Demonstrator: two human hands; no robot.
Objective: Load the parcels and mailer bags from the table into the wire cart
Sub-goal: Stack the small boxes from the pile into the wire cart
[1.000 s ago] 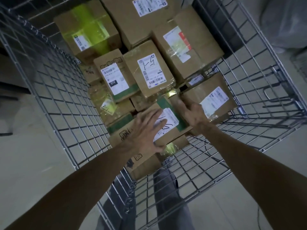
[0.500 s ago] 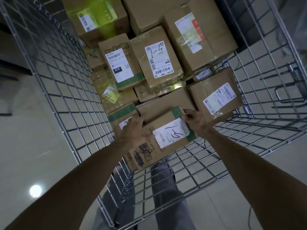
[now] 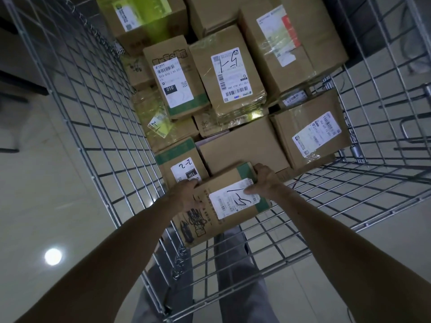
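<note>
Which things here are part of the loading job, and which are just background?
Job:
- parcel held by left hand and right hand
- wire cart
- stacked parcels, such as the "2-2" box

Background:
- floor light reflection
- person's trouser legs

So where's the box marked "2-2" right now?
In the head view, the box marked "2-2" sits inside the wire cart by its left wall, just beyond the left hand, left of a plain brown box.

free: bare wire floor point(image 3: 314, 217) at cart's near-right corner | blocked: stacked parcels point(image 3: 233, 78) fill far and left part | sides: wire walls point(image 3: 81, 113), open from above
</note>
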